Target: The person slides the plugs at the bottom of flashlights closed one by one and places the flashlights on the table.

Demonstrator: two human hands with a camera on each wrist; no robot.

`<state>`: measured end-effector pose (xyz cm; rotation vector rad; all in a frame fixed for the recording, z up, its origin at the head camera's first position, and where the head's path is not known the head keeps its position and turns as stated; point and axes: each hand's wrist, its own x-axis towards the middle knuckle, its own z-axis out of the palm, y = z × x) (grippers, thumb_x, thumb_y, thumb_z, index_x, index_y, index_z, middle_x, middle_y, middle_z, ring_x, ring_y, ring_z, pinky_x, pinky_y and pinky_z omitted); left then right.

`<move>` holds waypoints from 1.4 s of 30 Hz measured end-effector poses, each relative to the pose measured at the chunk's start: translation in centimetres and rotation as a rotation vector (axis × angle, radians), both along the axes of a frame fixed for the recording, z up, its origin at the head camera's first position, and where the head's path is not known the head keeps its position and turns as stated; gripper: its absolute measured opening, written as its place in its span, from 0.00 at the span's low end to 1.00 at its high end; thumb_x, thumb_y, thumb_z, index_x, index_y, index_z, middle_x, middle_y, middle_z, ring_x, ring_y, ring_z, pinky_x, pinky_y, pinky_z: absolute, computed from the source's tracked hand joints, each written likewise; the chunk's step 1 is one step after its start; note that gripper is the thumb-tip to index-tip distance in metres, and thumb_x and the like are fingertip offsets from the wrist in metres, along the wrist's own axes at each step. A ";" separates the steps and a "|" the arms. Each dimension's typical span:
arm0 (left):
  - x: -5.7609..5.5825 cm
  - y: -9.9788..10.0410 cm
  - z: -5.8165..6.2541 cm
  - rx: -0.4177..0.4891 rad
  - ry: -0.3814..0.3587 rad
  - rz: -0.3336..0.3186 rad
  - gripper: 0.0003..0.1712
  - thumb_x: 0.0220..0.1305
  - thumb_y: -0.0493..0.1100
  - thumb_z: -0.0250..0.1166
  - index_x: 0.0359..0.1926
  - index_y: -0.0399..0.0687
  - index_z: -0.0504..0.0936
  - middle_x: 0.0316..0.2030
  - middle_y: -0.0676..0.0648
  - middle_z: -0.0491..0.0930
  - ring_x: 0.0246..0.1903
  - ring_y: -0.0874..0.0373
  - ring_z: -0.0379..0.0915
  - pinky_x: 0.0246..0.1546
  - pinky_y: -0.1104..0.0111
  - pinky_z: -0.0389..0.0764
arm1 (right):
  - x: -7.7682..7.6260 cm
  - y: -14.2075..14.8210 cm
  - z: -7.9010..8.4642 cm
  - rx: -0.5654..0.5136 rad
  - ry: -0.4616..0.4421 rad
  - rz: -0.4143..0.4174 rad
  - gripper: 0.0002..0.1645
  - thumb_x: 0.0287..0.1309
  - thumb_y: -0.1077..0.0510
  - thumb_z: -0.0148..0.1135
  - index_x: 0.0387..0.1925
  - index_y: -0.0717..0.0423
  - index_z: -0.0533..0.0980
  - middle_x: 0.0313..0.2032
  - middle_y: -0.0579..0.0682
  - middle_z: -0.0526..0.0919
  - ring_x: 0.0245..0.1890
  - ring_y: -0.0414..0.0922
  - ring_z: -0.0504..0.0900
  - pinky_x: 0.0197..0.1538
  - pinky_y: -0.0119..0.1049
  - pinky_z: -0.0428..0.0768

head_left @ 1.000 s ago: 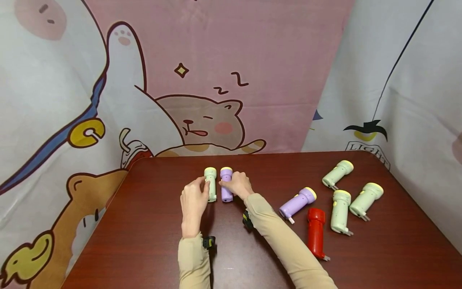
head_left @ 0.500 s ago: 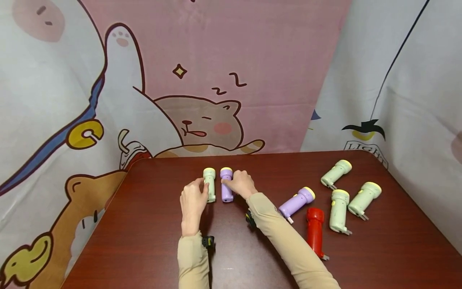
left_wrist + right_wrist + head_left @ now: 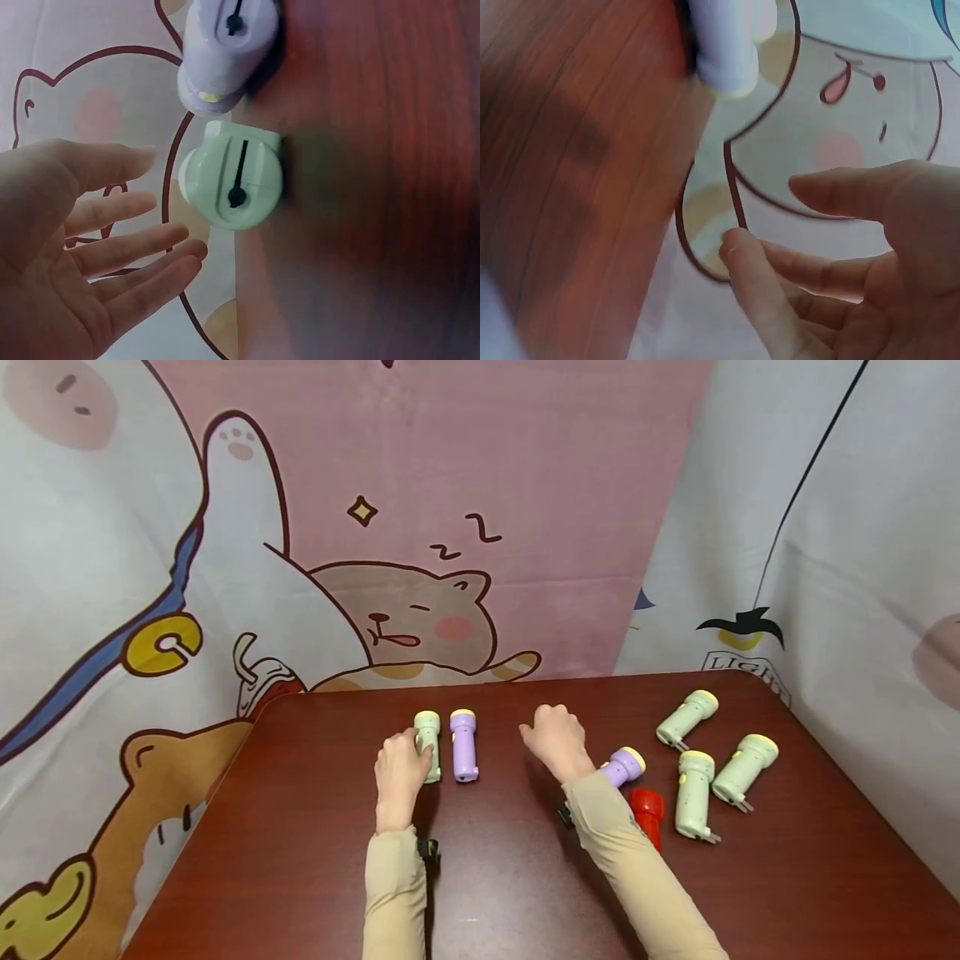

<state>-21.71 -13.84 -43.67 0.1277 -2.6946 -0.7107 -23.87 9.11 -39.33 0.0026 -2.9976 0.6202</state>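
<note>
Two flashlights lie side by side near the far middle of the table: a pale green one (image 3: 427, 722) and a purple one (image 3: 464, 747). My left hand (image 3: 401, 777) is over the left side of the green flashlight. In the left wrist view its fingers are spread and relaxed beside the green flashlight's end (image 3: 232, 180), holding nothing. To the right of the purple flashlight, my right hand (image 3: 558, 743) is above the table with thumb and fingers apart and nothing held. A second purple flashlight (image 3: 624, 766) is nearest to it, partly hidden by the right sleeve.
A red flashlight (image 3: 648, 810) lies partly behind the right forearm. Farther right are three pale green flashlights (image 3: 687, 717) (image 3: 693, 797) (image 3: 746, 768), with prongs sticking out. A printed cloth (image 3: 570, 527) hangs behind the brown table (image 3: 495, 877).
My right hand has let go of the left purple flashlight and moved right, toward the other purple one. The left hand stays by the green flashlight. The head view has shifted slightly.
</note>
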 end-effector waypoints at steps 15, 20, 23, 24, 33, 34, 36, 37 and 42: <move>-0.8 0.1 -0.7 0.005 -0.020 -0.026 0.10 0.52 0.39 0.70 0.32 0.36 0.83 0.28 0.33 0.83 0.27 0.35 0.80 0.27 0.50 0.78 | 3.6 5.5 -0.4 0.057 -0.002 -0.194 0.20 0.55 0.53 0.59 0.29 0.71 0.79 0.33 0.74 0.81 0.31 0.69 0.81 0.27 0.57 0.79; -0.8 0.2 -0.6 -0.021 -0.012 -0.034 0.12 0.50 0.38 0.70 0.20 0.39 0.76 0.24 0.35 0.82 0.25 0.35 0.79 0.24 0.50 0.77 | 4.0 6.4 -0.7 0.068 -0.096 -0.245 0.23 0.56 0.52 0.57 0.36 0.73 0.79 0.38 0.74 0.81 0.36 0.69 0.82 0.30 0.56 0.80; -0.8 0.3 -0.6 -0.024 -0.006 -0.038 0.10 0.49 0.38 0.71 0.21 0.38 0.77 0.25 0.34 0.82 0.26 0.34 0.79 0.25 0.50 0.77 | 4.1 6.8 -0.9 0.052 -0.129 -0.250 0.24 0.56 0.52 0.57 0.37 0.73 0.79 0.39 0.74 0.81 0.37 0.69 0.81 0.33 0.56 0.80; -0.8 0.3 -0.6 -0.023 -0.007 -0.039 0.10 0.49 0.38 0.70 0.21 0.37 0.78 0.25 0.34 0.82 0.26 0.35 0.79 0.25 0.50 0.77 | 4.2 6.9 -0.9 0.047 -0.135 -0.250 0.24 0.56 0.51 0.57 0.37 0.73 0.79 0.40 0.75 0.80 0.37 0.69 0.81 0.34 0.56 0.80; -0.9 0.5 -1.0 -0.026 -0.007 -0.032 0.09 0.49 0.37 0.70 0.21 0.37 0.79 0.25 0.34 0.82 0.25 0.35 0.79 0.25 0.51 0.77 | 4.6 7.2 -1.7 0.006 -0.175 -0.283 0.25 0.56 0.52 0.57 0.38 0.75 0.78 0.40 0.75 0.80 0.38 0.69 0.81 0.34 0.56 0.80; -0.9 0.5 -0.9 -0.026 -0.008 -0.030 0.10 0.48 0.37 0.70 0.20 0.37 0.78 0.24 0.34 0.82 0.25 0.36 0.79 0.24 0.51 0.77 | 4.6 7.2 -1.9 -0.001 -0.179 -0.288 0.25 0.55 0.52 0.58 0.38 0.76 0.77 0.41 0.75 0.80 0.39 0.69 0.81 0.34 0.56 0.80; -0.9 0.5 -0.9 -0.026 -0.011 -0.027 0.11 0.48 0.36 0.70 0.18 0.38 0.77 0.24 0.34 0.82 0.24 0.36 0.79 0.23 0.52 0.76 | 4.6 7.1 -2.1 -0.016 -0.189 -0.299 0.26 0.55 0.52 0.58 0.39 0.76 0.77 0.41 0.75 0.80 0.39 0.69 0.81 0.35 0.56 0.81; -0.9 0.6 -0.8 -0.025 -0.015 -0.026 0.11 0.48 0.36 0.70 0.18 0.38 0.76 0.23 0.34 0.81 0.23 0.37 0.78 0.23 0.52 0.76 | 4.5 7.1 -2.2 -0.025 -0.194 -0.303 0.25 0.55 0.52 0.58 0.38 0.76 0.77 0.41 0.75 0.80 0.39 0.69 0.81 0.35 0.56 0.81; -1.0 0.5 -0.8 -0.016 -0.031 -0.021 0.13 0.49 0.36 0.69 0.16 0.39 0.75 0.22 0.35 0.80 0.23 0.39 0.78 0.22 0.53 0.76 | 4.2 7.0 -2.7 -0.066 -0.210 -0.299 0.22 0.55 0.51 0.59 0.34 0.70 0.80 0.41 0.76 0.80 0.39 0.69 0.81 0.36 0.56 0.81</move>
